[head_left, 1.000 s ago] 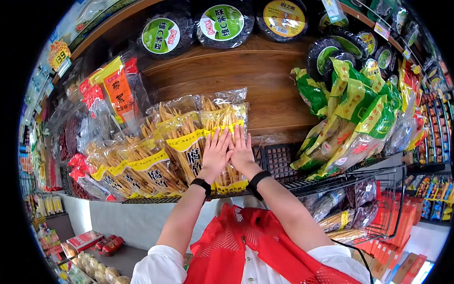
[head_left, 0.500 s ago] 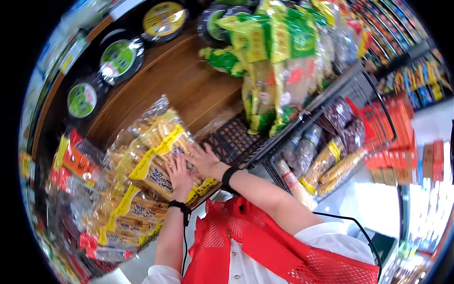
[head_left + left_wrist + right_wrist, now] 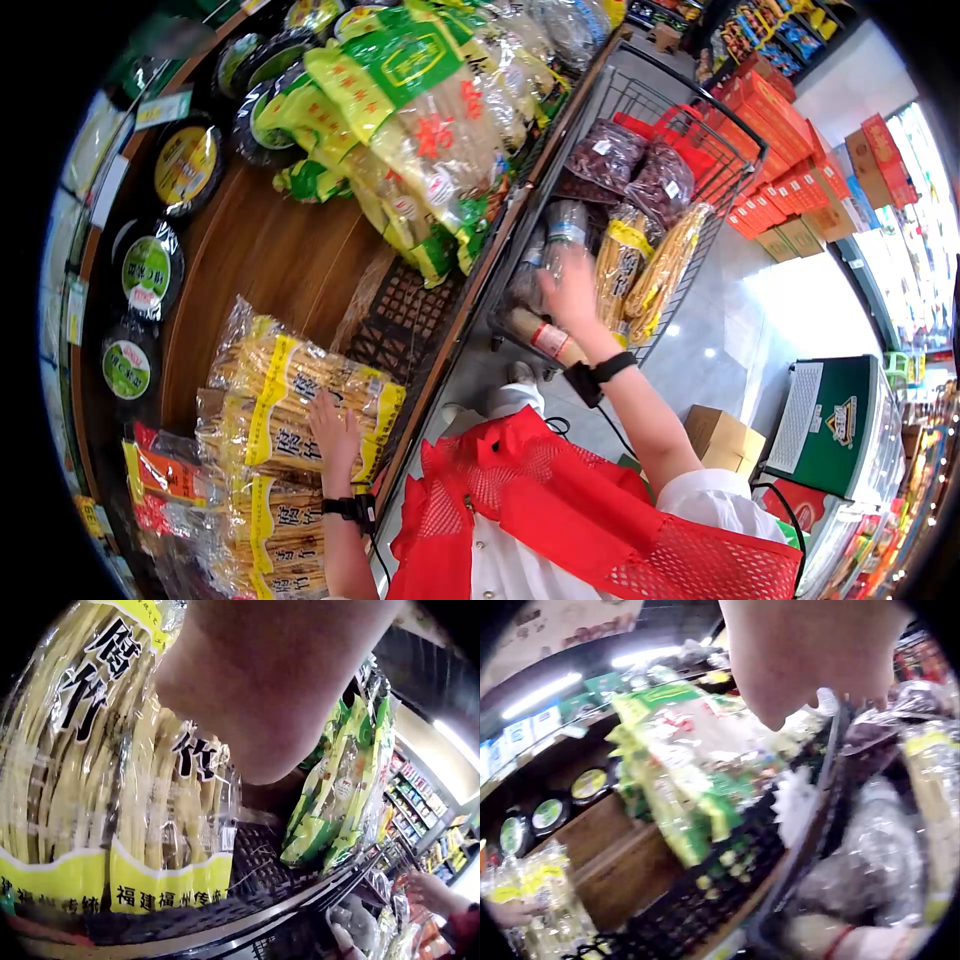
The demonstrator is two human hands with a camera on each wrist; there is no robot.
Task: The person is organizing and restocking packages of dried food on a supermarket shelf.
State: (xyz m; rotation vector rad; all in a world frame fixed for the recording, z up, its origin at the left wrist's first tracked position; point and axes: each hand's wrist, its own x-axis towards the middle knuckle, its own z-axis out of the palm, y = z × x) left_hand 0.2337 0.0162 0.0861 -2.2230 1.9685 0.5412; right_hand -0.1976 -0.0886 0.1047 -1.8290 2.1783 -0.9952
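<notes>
Left hand (image 3: pixel 337 440) resting, fingers outstretched, on clear plastic, yellow-banded bags of pale dried sticks (image 3: pixel 275 385) beside the black wire cart (image 3: pixel 764 155), the person seems to be reaching for stock over it, right hand (image 3: pixel 575 297) blurred, fingers loosely extended, needing a pinch next.

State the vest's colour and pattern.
The vest is red with mesh panels, best seen in the head view.

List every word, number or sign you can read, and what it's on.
"腐竹": bagged yellow sticks
"福建福州传统": lower yellow strip on one such bag
Partly legible, not quoted: round black packs
Too blurred or small: green-and-yellow bags, shelf price tags, green cooler
</notes>
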